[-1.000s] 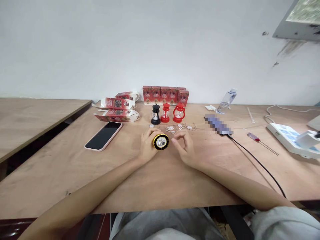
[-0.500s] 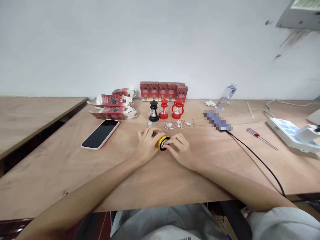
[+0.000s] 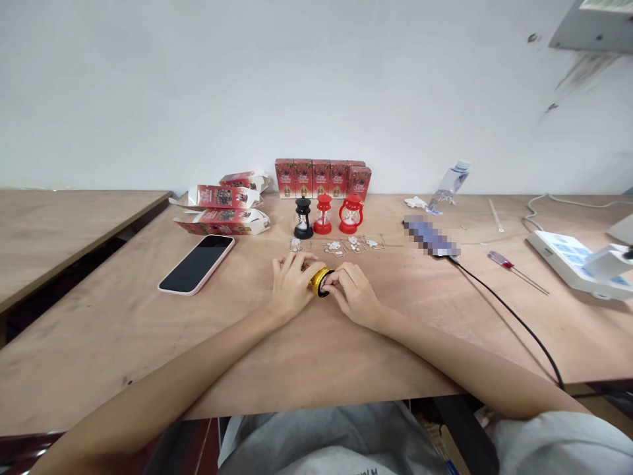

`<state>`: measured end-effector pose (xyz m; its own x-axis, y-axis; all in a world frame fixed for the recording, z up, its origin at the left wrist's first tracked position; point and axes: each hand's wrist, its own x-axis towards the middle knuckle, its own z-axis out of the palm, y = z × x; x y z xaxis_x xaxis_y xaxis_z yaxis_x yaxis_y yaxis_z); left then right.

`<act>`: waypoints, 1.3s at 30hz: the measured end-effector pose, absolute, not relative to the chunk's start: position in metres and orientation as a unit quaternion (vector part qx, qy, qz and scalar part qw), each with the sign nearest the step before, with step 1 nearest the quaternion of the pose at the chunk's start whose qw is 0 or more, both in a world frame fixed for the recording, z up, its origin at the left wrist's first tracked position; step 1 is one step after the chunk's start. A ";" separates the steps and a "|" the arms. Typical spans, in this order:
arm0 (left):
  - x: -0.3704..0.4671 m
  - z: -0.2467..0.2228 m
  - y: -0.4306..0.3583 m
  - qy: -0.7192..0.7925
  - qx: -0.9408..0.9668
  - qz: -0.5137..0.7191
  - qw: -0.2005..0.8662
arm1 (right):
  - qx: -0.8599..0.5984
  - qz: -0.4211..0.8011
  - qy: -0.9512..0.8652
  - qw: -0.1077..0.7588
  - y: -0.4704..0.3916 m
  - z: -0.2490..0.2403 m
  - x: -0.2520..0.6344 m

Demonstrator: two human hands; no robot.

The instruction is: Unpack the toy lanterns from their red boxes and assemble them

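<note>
My left hand [image 3: 293, 285] is wrapped round a small gold lantern [image 3: 317, 282], tipped on its side with its dark-rimmed bottom facing right. Most of its body is hidden behind the fingers. My right hand [image 3: 355, 294] is closed, thumb and fingertips pressed at that bottom; what they pinch is too small to make out. Just beyond the hands lie several small white tags and thin wire pieces [image 3: 353, 245]. Behind these stand a black lantern [image 3: 303, 219], a red lantern [image 3: 323, 215] and another red lantern [image 3: 351, 215] with its handle.
Red printed boxes [image 3: 312, 179] stand in a row by the wall. Opened cartons [image 3: 222, 221] lie at left, near a phone [image 3: 196, 265]. To the right are a pixelated device [image 3: 429, 236] on a black cable, a bottle [image 3: 449, 187], a screwdriver [image 3: 514, 269] and a power strip [image 3: 576, 264].
My right fingers have curled and pushed slightly further in at the lantern's bottom. The left hand keeps its hold. The whole view has shifted a little.
</note>
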<state>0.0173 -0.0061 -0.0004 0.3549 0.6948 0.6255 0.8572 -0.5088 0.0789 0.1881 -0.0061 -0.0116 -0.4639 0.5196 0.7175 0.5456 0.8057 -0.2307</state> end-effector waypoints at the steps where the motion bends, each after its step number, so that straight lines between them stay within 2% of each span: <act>1: 0.017 0.000 -0.006 -0.479 -0.812 -0.306 0.131 | -0.310 -0.019 -0.856 0.413 -0.006 -0.012 0.188; 18: 0.017 0.000 -0.005 -0.500 -0.801 -0.317 0.087 | -0.273 0.006 -0.855 0.442 -0.003 -0.013 0.187; 28: 0.018 0.001 -0.005 -0.506 -0.793 -0.331 0.071 | -0.264 0.039 -0.825 0.498 -0.004 -0.012 0.188; 32: 0.018 0.001 -0.005 -0.508 -0.791 -0.331 0.077 | -0.250 0.023 -0.831 0.496 -0.004 -0.012 0.188; 39: 0.018 0.004 -0.005 -0.523 -0.788 -0.315 0.078 | -0.269 0.073 -0.823 0.495 -0.006 -0.011 0.190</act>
<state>0.0184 -0.0049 0.0035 0.2537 0.7754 0.5783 0.8733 -0.4407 0.2077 0.1898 -0.0061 -0.0105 -0.3655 0.5157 0.7748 0.3707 0.8443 -0.3871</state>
